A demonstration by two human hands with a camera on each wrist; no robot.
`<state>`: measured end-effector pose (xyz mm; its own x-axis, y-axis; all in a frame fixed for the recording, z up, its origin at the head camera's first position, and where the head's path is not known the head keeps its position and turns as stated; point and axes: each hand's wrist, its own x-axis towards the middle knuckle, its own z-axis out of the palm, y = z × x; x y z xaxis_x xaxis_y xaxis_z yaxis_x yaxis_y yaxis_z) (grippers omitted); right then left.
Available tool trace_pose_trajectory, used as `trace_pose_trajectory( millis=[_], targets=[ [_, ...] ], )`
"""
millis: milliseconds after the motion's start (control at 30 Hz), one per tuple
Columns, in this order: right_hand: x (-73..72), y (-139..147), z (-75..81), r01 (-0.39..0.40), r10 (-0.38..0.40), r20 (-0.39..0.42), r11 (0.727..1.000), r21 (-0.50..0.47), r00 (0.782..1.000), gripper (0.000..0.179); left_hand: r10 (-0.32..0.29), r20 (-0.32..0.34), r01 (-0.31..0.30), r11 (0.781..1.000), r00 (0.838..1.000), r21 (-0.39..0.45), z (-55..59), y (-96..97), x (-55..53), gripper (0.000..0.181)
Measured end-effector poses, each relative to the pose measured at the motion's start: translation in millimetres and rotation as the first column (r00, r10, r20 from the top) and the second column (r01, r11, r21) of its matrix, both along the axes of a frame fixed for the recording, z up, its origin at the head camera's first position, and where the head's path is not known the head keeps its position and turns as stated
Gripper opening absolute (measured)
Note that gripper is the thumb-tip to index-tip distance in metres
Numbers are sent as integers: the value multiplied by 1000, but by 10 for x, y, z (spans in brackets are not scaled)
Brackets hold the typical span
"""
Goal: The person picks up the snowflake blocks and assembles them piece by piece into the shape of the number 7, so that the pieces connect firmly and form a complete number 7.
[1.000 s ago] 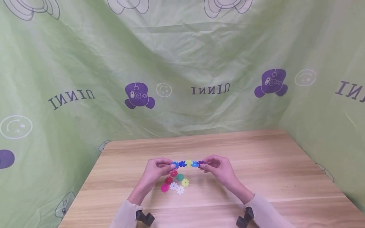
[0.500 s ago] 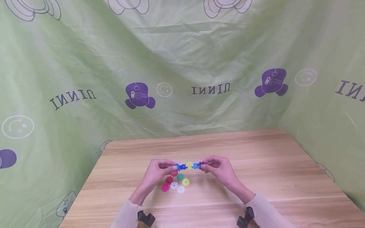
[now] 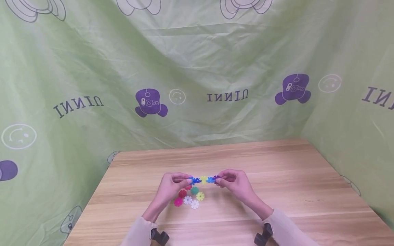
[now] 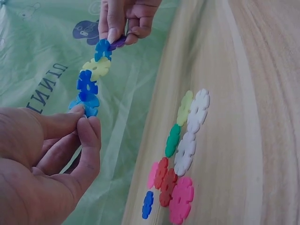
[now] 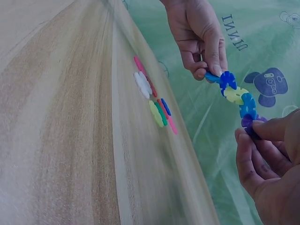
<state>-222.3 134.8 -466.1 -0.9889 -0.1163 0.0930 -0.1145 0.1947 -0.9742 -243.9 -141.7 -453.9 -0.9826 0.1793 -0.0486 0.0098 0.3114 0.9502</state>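
Observation:
A short chain of interlocking snowflake discs is stretched between both hands above the table. It runs light blue, dark blue, yellow, light blue, purple. My left hand pinches the light blue disc at one end between thumb and fingers. At the other end my right hand pinches the purple disc, partly covered by the fingertips. Below the chain lie loose discs on the wood: two white ones, a yellow disc, a green disc, red and pink ones, and a blue disc.
The wooden table reaches back to a green printed cloth hanging behind and at the sides. The loose discs sit close together near the left forearm. A black strap device is on each wrist.
The chain has dipped slightly, and its left end has shifted a little to the right with the left hand. Both hands keep their pinch; the loose discs stay put.

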Motion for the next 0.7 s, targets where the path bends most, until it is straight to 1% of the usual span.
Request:
trace_pose_trajectory(
  millis=[167, 367, 533, 700],
  targets=[
    [4, -3, -19, -23, 23, 14, 1000, 10, 1000, 18, 8, -18, -9, 1000, 1000, -18, 5, -19, -24, 22],
    [19, 38, -33, -79, 78, 57, 997, 20, 995, 20, -22, -27, 22, 1000, 999, -6, 20, -37, -75, 24],
    [30, 80, -27, -142, 137, 80, 987, 71, 987, 17, -43, -13, 44, 999, 999, 10, 35, -35, -140, 23],
    [39, 93, -17, -234, 225, 92, 967, 99, 970, 15, -51, 8, 50, 998, 999, 48, 13, -9, -218, 23]
  ],
)
